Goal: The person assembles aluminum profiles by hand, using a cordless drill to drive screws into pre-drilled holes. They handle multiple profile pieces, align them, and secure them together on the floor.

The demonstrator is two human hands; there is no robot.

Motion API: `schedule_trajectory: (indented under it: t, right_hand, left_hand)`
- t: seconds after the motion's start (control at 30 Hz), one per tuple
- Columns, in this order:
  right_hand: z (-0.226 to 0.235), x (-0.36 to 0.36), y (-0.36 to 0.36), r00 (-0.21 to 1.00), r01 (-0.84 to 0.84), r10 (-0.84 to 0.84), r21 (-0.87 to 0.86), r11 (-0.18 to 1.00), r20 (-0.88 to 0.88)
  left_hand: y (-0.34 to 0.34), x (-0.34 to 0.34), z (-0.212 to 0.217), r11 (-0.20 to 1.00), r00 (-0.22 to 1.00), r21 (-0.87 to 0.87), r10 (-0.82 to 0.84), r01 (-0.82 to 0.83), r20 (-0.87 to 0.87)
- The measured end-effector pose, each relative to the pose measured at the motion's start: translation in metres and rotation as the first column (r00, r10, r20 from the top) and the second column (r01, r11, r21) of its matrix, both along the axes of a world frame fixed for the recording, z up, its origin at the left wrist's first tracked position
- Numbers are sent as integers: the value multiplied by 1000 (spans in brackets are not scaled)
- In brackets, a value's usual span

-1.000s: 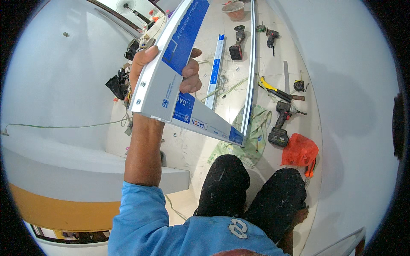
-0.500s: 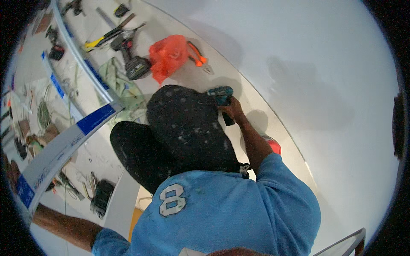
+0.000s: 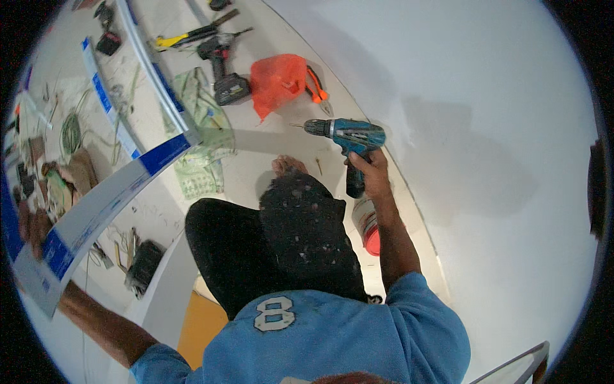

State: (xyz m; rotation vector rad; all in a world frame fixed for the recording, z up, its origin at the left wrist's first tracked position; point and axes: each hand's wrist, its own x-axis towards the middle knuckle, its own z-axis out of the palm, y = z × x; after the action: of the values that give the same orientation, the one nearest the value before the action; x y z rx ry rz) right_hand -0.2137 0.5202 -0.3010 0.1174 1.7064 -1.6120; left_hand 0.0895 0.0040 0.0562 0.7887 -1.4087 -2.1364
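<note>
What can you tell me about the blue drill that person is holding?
The drill is a teal-blue cordless one with black trim, plastic-looking. The right hand grips its dark handle; nothing else touches it. It is held level above the pale floor, chuck and thin bit pointing to the picture's left, toward the orange bag. Whether it is spinning cannot be told.

two cordless drills, one teal (image 3: 348, 137) in hand, one black (image 3: 220, 64) beyond the orange bag (image 3: 278, 80), one bag, one red-and-white tub (image 3: 366, 225) near it, one blue-and-white trunking length (image 3: 96, 211)
</note>
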Motion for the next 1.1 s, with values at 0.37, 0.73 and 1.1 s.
schedule_trajectory:
  t: [0.37,0.73,1.1]
  right_hand:
    - [343,-3,-52,974,-205,186,-151,967,-128]
    - [498,-25,-131,600,-629,582,126,767,-549]
    - [594,124,-321,482,-846,857,156,509,-180]
  left_hand:
    - [25,-7,-3,936,939,138,297,-322,175]
    - [27,9,-25,884,936,307,332,-352,116]
    - [23,4,-39,933,955,206,276,-294,112]
